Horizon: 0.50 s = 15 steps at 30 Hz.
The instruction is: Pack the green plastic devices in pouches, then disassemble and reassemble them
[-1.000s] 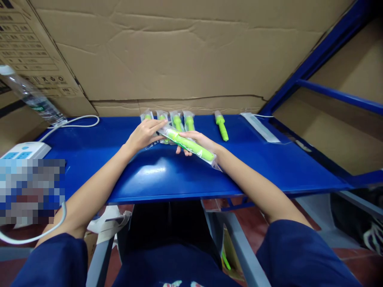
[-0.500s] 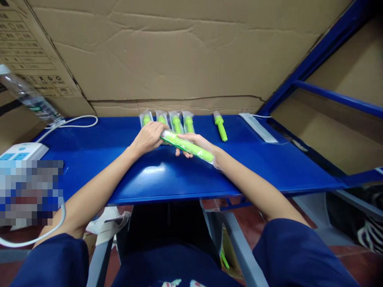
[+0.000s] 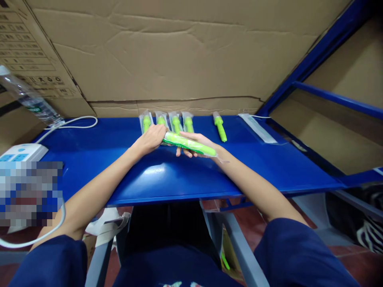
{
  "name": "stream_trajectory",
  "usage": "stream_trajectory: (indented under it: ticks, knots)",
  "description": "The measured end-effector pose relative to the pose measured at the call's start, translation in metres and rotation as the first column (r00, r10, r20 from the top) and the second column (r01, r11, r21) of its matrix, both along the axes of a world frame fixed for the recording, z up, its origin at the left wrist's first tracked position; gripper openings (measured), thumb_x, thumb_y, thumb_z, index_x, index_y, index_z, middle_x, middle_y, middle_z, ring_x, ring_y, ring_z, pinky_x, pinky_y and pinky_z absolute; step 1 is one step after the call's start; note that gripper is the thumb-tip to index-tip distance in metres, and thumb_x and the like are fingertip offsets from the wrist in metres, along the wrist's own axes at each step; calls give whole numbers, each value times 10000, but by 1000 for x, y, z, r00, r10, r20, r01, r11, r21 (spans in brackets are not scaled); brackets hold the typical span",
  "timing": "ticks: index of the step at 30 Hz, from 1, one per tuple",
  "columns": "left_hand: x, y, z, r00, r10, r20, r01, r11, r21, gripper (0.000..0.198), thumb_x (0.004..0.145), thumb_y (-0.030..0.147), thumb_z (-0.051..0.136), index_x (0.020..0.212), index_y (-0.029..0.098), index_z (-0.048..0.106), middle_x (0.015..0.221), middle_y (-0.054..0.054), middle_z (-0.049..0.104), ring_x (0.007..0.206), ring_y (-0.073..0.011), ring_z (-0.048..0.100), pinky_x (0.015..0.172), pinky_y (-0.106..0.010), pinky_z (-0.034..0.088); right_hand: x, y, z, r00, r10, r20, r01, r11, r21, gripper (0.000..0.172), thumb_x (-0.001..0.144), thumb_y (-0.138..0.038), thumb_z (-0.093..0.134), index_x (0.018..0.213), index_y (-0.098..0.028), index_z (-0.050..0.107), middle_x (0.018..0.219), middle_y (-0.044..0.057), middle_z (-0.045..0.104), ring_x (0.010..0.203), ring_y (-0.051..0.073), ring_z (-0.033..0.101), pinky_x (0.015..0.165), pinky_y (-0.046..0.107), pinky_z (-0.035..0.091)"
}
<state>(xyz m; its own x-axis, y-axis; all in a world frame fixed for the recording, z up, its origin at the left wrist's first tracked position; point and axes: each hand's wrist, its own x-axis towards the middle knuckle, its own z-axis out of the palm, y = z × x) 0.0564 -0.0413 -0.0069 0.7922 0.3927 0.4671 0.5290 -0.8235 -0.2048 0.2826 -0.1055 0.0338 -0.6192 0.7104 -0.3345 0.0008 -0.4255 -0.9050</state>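
Observation:
A long lime-green stick-shaped tool in a clear plastic sleeve, with green print along its lower side, is held slantwise above the blue tabletop. At its left end my left hand is closed over the sleeve, its fingertips hidden. My right hand supports it from behind and below, thumb along the top and several fingertips showing underneath. Behind my hands several similar green tools in clear sleeves lie in a row. One unsleeved green tool with a clear tip lies to the right.
A flat clear packet lies at the right rear. On the left stand a clear bottle and a white power strip with a white cable. Cardboard walls the back, and a blue frame edges the right side.
The sleeved tool has turned slightly, its right end rising and more green print facing me. My left hand has shifted a little right and down.

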Motion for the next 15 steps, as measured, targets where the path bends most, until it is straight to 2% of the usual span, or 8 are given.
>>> stream_trajectory:
  ticks: [5, 9, 12, 15]
  knots:
    - [0, 3, -5, 998, -9, 68, 14, 997, -75, 404, 1073, 341, 235, 1133, 101, 554, 1009, -171, 634, 926, -297, 634, 855, -491, 532, 6, 6, -3, 993, 81, -81, -84, 995, -46, 689, 1087, -513, 91, 1231, -29, 560, 778, 133, 753, 425, 132, 610, 306, 182, 468]
    - [-1, 5, -8, 994, -14, 107, 29, 990, -136, 395, 1058, 409, 304, 1140, 119, 558, 999, -167, 637, 922, -317, 646, 876, -519, 530, 8, 5, 0, 993, 102, -63, -106, 993, -57, 735, 1062, -598, 137, 1267, -33, 560, 793, 133, 753, 434, 139, 610, 284, 192, 447]
    - [-2, 4, -4, 994, -19, 110, 33, 992, -125, 388, 1058, 409, 316, 1148, 129, 570, 994, -155, 659, 931, -302, 658, 900, -502, 528, 9, -1, 2, 994, 109, -12, -108, 993, 41, 665, 1039, -604, 299, 1267, -51, 588, 807, 126, 756, 424, 130, 591, 278, 188, 422]
    - [-3, -4, 7, 996, -30, 88, 37, 996, -82, 401, 1066, 383, 308, 1215, 122, 573, 1104, -183, 694, 1063, -306, 663, 986, -496, 495, 10, -7, 0, 997, 69, 18, -71, 978, 198, 479, 973, -516, 536, 1147, -82, 637, 849, 123, 767, 454, 115, 601, 342, 182, 461]
